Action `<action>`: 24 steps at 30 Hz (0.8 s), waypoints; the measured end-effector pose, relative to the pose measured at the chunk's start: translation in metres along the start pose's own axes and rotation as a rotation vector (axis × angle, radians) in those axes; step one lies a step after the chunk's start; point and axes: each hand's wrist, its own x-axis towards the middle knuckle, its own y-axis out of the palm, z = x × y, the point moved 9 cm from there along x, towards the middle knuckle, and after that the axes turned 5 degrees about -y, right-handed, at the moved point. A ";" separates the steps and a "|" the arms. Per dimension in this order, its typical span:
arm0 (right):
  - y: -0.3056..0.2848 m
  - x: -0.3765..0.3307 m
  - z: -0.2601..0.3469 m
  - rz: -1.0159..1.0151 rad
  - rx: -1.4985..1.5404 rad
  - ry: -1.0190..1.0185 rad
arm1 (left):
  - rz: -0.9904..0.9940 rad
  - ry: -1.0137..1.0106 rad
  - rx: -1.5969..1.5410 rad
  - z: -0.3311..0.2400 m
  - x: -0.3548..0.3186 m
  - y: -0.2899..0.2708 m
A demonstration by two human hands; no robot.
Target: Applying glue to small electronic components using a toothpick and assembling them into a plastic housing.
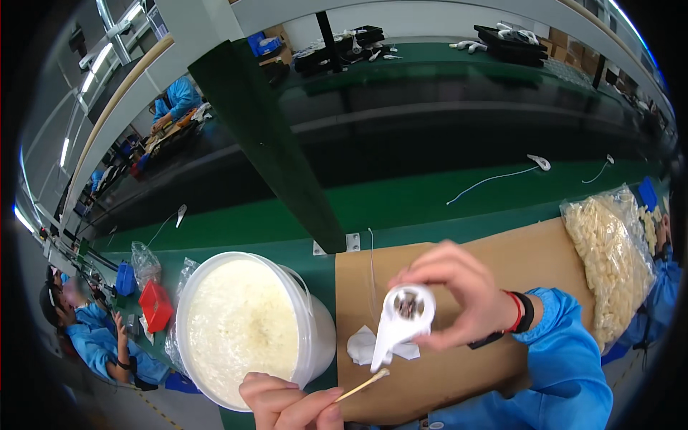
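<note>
My right hand (469, 297) grips a white plastic housing (398, 331) by its round end, fingers curled round the rim. Dark and metallic parts show inside the round opening, and a tapered arm points down toward my left hand. In my left hand (287, 403), a thin wooden stick (356, 389) is pinched between thumb and fingers. A pale blob covers its tip, close below the housing's narrow end; whether they touch I cannot tell. Left of both hands stands a big white bucket (320, 337) filled with a creamy, pale yellow paste. Crumpled white tissue (360, 347) lies behind the housing.
Brown cardboard (516, 251) covers the bench before me. A clear bag of cream-coloured pieces (609, 265) lies at right, a red bin (155, 306) at left. A green post (269, 143) rises beyond the bucket. White parts with cords (539, 163) lie on the dark conveyor. Co-workers sit nearby.
</note>
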 end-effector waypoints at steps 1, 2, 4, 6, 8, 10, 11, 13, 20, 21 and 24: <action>0.007 -0.002 0.006 0.009 0.069 -0.001 | 0.010 0.003 -0.006 0.000 0.000 0.003; 0.011 -0.003 0.009 -0.003 0.142 -0.023 | 0.020 0.006 -0.011 -0.001 -0.001 0.005; 0.016 -0.005 0.013 0.024 0.158 -0.030 | 0.034 0.010 -0.010 -0.002 -0.001 0.008; 0.018 -0.004 0.020 0.055 0.182 -0.047 | 0.044 0.010 -0.005 -0.002 -0.002 0.010; 0.018 -0.008 0.017 -0.010 0.279 -0.031 | 0.065 -0.005 0.000 -0.002 0.001 0.013; 0.017 -0.010 0.016 -0.045 0.335 -0.020 | 0.080 -0.016 -0.002 -0.002 0.002 0.016; 0.017 -0.011 0.016 -0.045 0.344 -0.019 | 0.082 -0.020 -0.004 -0.003 0.002 0.018; 0.018 -0.010 0.018 -0.011 0.339 -0.018 | 0.084 -0.025 -0.004 -0.003 0.002 0.019; 0.018 -0.008 0.024 0.061 0.340 -0.009 | 0.085 -0.024 -0.004 -0.003 0.000 0.022; 0.018 -0.007 0.025 0.063 0.341 -0.011 | 0.085 -0.024 -0.004 -0.003 0.000 0.023; 0.017 -0.008 0.024 0.061 0.352 -0.006 | 0.095 -0.017 -0.003 -0.003 0.000 0.023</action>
